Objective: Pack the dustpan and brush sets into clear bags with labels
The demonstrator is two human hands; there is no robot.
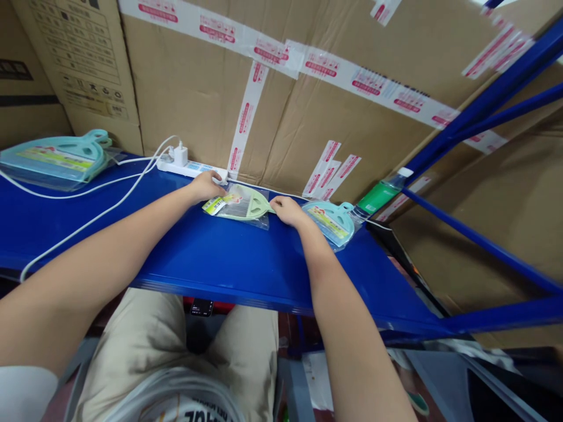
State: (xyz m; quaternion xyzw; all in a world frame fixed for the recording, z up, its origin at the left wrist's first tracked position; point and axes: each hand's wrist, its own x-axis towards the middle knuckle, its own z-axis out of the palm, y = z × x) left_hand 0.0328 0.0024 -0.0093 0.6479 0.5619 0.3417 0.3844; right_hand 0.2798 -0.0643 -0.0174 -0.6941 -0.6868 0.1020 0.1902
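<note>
A light green hand brush (244, 202) in a clear plastic bag with a yellow-green label lies on the blue shelf (229, 252), its bristle end to the left. My right hand (287, 210) pinches the handle end. At the bag's upper left corner, my left hand (207, 187) has its fingers curled against the bag, close to the white power strip (193, 170); its fingertips are partly hidden. Just right of my right hand lies a bagged light blue dustpan (332, 221). At the far left sits a stack of bagged light blue dustpans (57, 157).
White cables (127, 196) loop across the shelf's left side from a plugged-in charger (180, 155). A green-labelled bottle (382, 193) stands by the blue frame post (466, 117). Taped cardboard boxes (189, 88) wall the back. A phone (202, 307) lies below the shelf edge.
</note>
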